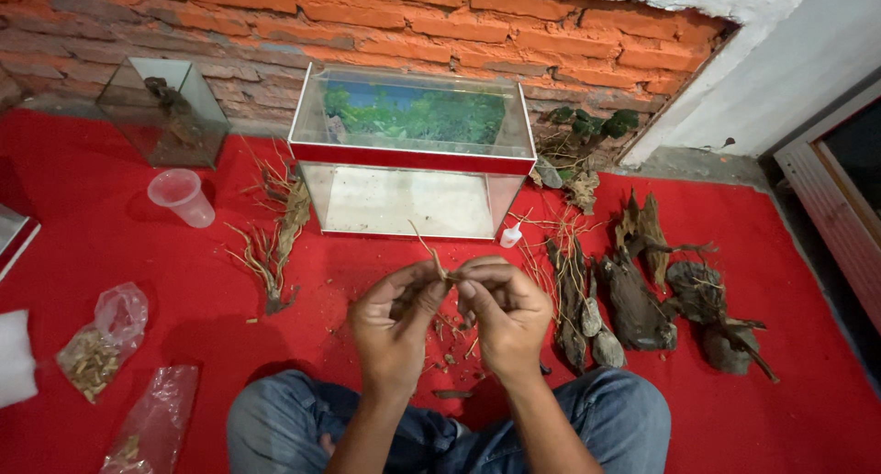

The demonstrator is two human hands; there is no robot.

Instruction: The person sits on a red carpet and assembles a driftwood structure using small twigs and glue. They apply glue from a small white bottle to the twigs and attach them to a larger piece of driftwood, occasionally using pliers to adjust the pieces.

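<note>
— Red mat (138,254) on the floor, brick wall (275,24) behind, tank (411,153) ahead?

— Yes. Left hand (393,323) and right hand (505,313) both pinch one thin twig (431,254) above the lap. It looks brittle; too much bending could snap it, adding to the scraps (454,350) below.

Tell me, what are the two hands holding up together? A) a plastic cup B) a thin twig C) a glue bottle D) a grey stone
B: the left hand and right hand pinch a thin twig between their fingertips, above the red mat; the plastic cup stands apart, off to the left.
</note>
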